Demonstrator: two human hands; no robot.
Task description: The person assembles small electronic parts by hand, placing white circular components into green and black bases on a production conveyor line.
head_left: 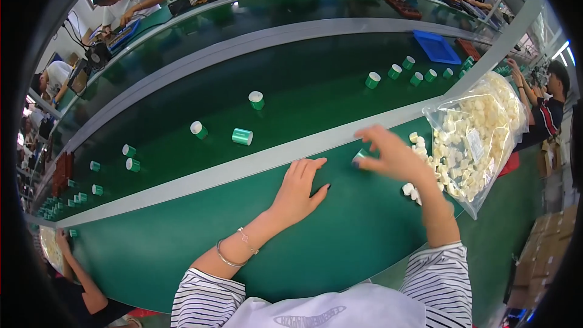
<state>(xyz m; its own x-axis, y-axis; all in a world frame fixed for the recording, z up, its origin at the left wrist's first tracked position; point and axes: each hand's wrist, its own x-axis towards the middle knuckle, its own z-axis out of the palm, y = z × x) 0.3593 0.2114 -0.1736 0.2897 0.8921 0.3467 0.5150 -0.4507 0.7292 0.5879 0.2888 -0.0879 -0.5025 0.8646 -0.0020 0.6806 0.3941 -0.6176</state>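
Observation:
My left hand point(299, 187) rests on the green work surface point(267, 267), holding nothing, its thumb apart from its extended fingers. To its right, my right hand point(392, 157) is slightly blurred. A small green cylinder point(361, 155) sits at its thumb, apparently pinched there, while the upper fingers stretch out above it. Part of the grip is hidden. Just right of this hand, loose cream-white caps point(419, 146) spill from a large clear plastic bag point(480, 140) full of similar pieces.
A pale rail point(243, 172) separates my surface from a dark green conveyor belt point(316, 85). Green cylinders with white tops point(256, 100) stand along it; one cylinder point(242, 136) lies sideways. A blue tray point(437, 47) is at the far right. Other people work around the line.

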